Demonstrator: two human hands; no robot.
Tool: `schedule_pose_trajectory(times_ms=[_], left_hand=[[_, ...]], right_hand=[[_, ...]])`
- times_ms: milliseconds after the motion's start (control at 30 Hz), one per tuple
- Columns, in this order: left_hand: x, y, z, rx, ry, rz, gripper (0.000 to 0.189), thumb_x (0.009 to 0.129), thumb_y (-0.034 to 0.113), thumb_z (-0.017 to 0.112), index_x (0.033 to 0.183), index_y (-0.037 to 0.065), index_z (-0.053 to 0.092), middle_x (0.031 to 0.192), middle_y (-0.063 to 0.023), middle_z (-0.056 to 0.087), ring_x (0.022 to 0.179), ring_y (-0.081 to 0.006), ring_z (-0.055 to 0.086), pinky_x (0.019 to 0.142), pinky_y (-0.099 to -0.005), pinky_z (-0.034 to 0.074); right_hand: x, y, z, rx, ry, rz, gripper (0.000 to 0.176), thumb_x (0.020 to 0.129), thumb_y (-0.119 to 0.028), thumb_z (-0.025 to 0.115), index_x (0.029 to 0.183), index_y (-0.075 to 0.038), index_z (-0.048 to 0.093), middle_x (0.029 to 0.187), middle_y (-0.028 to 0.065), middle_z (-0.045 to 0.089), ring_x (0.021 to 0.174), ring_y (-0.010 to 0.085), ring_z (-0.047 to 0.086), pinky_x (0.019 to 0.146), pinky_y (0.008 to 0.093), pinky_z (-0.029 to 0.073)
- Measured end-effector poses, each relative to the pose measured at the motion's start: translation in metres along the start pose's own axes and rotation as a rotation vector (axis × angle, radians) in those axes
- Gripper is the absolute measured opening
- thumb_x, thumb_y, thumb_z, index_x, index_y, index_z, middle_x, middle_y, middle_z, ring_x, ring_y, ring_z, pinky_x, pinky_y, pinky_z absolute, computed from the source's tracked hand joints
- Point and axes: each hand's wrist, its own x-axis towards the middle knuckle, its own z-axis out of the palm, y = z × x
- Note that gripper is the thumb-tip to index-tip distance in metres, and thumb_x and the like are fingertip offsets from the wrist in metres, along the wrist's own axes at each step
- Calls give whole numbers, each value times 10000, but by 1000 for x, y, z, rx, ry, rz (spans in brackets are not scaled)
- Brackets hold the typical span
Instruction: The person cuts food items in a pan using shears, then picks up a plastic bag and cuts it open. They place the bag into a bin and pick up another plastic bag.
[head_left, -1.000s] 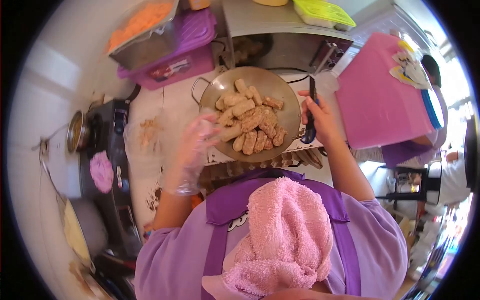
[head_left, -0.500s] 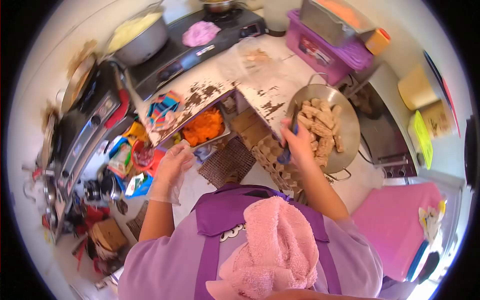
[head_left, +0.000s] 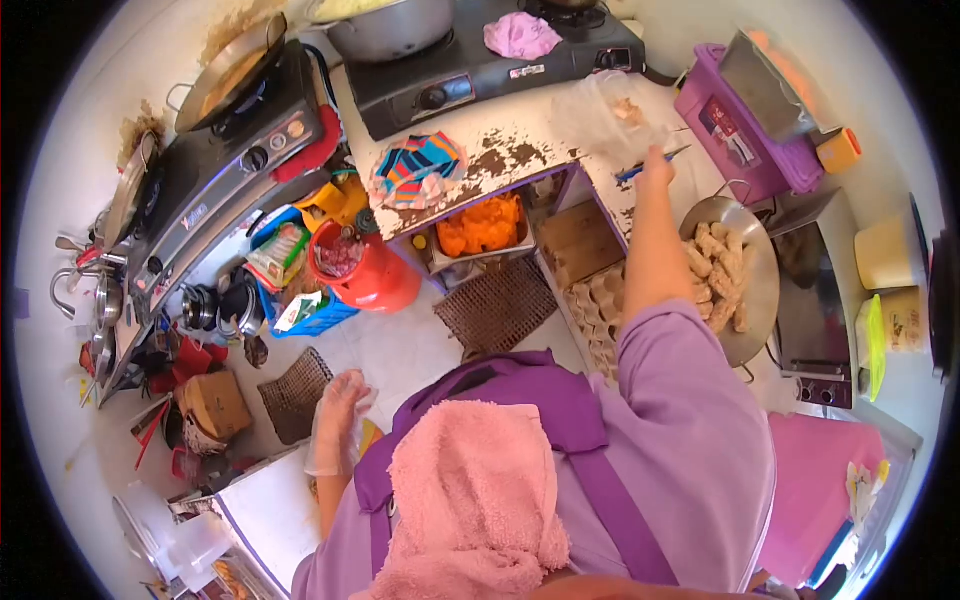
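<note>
My right hand reaches far forward over the worn white counter, closed around a blue-handled knife. The knife's pointed end sticks out to the right of the hand. Just beyond it lies a clear plastic bag with something pale inside. To the right of my right forearm, a wide metal pan holds several breaded, stick-shaped pieces. My left hand, in a clear plastic glove, hangs low by my left side. Its fingers are loosely extended, with nothing seen in them.
A black stove carries a large pot and a pink cloth. A striped cloth lies on the counter. Orange food fills a tray on the shelf beneath. A purple bin stands back right; a red bucket is on the left.
My right hand has moved forward from beside the pan to the back of the counter with the knife. My left hand has dropped back toward my side. The view has shifted left.
</note>
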Motion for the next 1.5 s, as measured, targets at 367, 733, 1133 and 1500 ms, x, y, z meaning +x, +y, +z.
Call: schedule_pose_trajectory(times_ms=[367, 733, 1133, 1500], left_hand=[[50, 19, 14, 297, -18, 290, 437, 814, 350, 583, 1072, 0, 545, 962, -66, 565, 848, -153, 537, 711, -294, 437], [69, 98, 159, 338, -288, 650, 462, 814, 307, 599, 1116, -33, 521, 1032, -114, 581, 908, -188, 569, 780, -284, 456], [126, 20, 130, -922, -322, 175, 870, 744, 664, 503, 1375, 154, 189, 1300, -125, 338, 1176, -325, 335, 925, -559, 300], [6, -132, 10, -646, 286, 794, 1191, 520, 488, 783, 1419, 194, 60, 1414, -71, 276, 1296, -285, 254, 1022, -470, 256]], right_hand=[[-78, -80, 29, 227, -566, -177, 91, 712, 49, 524, 751, -6, 463, 651, 88, 521, 504, 169, 485, 488, 294, 432], [-194, -105, 57, 304, -970, -76, 70, 734, 36, 527, 734, -23, 490, 651, 61, 522, 543, 146, 482, 502, 283, 416], [-316, -72, 72, 358, -1724, 404, 124, 715, 24, 444, 786, -77, 430, 676, 37, 431, 622, 137, 391, 564, 265, 357], [-563, 9, -32, -104, -2451, 978, 211, 687, 44, 496, 747, -116, 373, 661, 22, 411, 625, 130, 389, 579, 237, 337]])
